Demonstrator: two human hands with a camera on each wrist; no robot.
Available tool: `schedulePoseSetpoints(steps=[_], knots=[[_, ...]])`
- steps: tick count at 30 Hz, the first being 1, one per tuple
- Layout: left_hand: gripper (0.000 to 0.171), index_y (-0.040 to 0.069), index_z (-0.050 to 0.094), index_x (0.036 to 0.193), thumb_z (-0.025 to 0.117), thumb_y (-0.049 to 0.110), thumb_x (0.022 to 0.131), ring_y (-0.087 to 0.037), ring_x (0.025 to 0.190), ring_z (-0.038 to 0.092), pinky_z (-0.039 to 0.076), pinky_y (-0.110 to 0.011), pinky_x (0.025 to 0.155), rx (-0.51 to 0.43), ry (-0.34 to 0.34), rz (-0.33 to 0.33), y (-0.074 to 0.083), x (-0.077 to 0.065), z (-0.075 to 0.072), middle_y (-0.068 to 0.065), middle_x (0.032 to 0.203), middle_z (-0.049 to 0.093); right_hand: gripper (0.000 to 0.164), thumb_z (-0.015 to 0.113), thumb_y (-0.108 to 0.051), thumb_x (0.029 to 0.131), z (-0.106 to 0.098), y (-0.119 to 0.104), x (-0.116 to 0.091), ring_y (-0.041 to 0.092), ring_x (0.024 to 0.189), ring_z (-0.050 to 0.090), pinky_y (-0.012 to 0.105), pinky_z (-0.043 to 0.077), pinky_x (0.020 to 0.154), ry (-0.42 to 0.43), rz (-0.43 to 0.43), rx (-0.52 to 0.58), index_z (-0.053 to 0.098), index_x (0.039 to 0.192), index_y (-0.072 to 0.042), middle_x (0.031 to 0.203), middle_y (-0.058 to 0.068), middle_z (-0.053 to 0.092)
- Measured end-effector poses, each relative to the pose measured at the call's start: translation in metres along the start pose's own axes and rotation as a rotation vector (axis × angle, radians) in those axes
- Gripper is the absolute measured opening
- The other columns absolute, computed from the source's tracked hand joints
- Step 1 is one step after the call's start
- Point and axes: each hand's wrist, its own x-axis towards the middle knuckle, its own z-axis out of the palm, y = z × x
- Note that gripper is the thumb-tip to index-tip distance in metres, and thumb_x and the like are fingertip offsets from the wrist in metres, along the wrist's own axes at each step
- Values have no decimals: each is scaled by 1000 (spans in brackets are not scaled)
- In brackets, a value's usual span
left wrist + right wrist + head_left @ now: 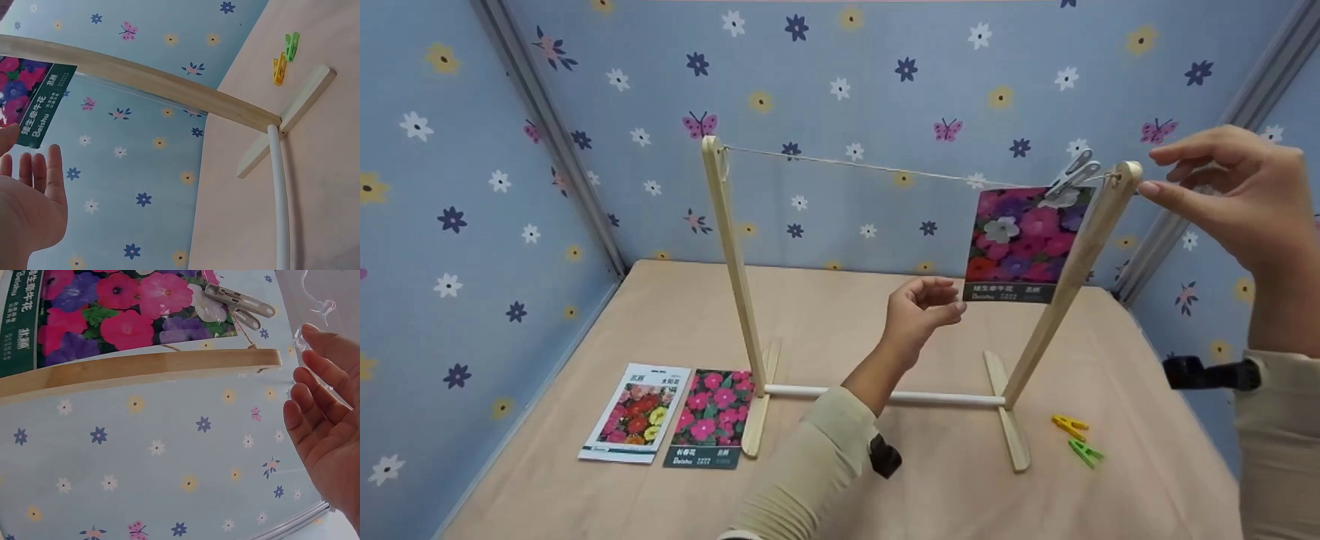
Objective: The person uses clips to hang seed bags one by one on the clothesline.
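Note:
A flower seed packet [1020, 240] with pink, purple and white blooms hangs from the string [847, 161] of a wooden stand, near its right post [1072, 277]. A grey clothespin [239, 304] clips the packet's top corner to the string. My left hand [919, 311] is beside the packet's lower left corner, fingers loosely bent and holding nothing. My right hand [1237, 191] is just right of the post's top, thumb and fingers apart with nothing between them. In the left wrist view the left hand [34, 202] is below the packet's dark label [48, 107].
Two more seed packets, one white-bordered [634, 412] and one with pink flowers [712, 420], lie on the table by the left post [735, 262]. A yellow clothespin [1069, 427] and a green clothespin [1085, 453] lie right of the stand's foot. A white rod [945, 398] joins the posts.

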Motion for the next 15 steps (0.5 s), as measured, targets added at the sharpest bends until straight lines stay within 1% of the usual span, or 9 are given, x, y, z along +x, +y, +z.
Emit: schedulePoseSetpoints(steps=[4,9,12,15], knots=[[30,-7,63,108,72,-11,80,-19,86,64,59,-37,75,-11,13,-3,1,0,-8,-18,101,64,26,73,3,84,0,7,-14,12,87,57,10,46,83,6,27,29,69,109,6,103,-3,62],[29,-8,64,107,71,-12,80,-20,84,64,59,-37,74,-28,16,-7,5,-1,-16,-14,96,63,26,74,3,83,1,15,-29,12,88,59,9,46,84,5,73,41,68,108,8,102,-3,62],[28,-8,64,106,71,-13,79,-19,84,63,59,-37,74,-26,6,1,8,-2,-20,-11,93,62,27,74,5,82,1,19,-37,11,87,59,8,46,83,5,54,30,68,108,8,102,-3,62],[26,-9,64,104,72,-12,79,-18,84,62,59,-37,74,-1,-9,16,11,-4,-25,-10,91,61,28,75,6,80,2,22,-45,12,87,59,9,47,83,11,29,31,68,107,9,102,-1,62]])
